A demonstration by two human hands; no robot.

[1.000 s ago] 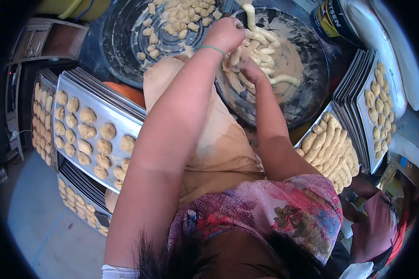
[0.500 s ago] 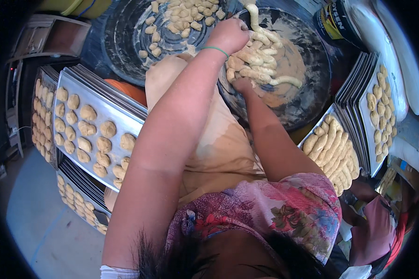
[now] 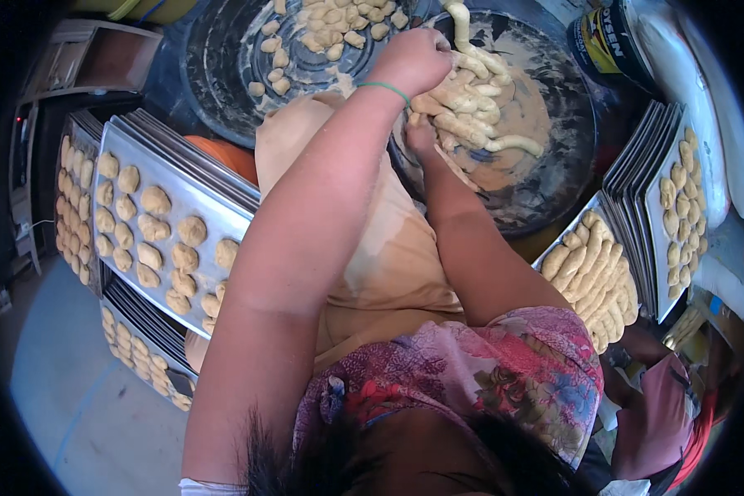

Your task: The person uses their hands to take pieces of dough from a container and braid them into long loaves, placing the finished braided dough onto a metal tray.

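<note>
Logging the left hand [image 3: 417,64] at the far left of the right basin [image 3: 572,161], curled nearly closed just beside a rope of pale dough [image 3: 463,29]; logging the right hand [image 3: 422,136] at the near-left end of the dough heap [image 3: 475,107], loosely curled against it. Unable to tell from above whether either has a firm grip — with the fingertips tucked out of sight. Placing the heap in the right basin, in overlapping coils beside a patch of brownish powder [image 3: 527,109]. Judging it soft, stretchy and easily dented; light by the strand, weightier by the bundle. Expecting sag, thinning or tearing if lifted by one end, tack where bare, some slip where dusted. Best to take hold along the thick middle, with spread fingers underneath or at two points — not to pinch at a thin neck. Noting nearby the left basin [image 3: 213,76] with small dough lumps [image 3: 339,26], a metal tray [image 3: 205,198] of dough rounds [image 3: 192,231] on the left, and dough strips [image 3: 591,277] on the right beside stacked trays [image 3: 628,172].
</note>
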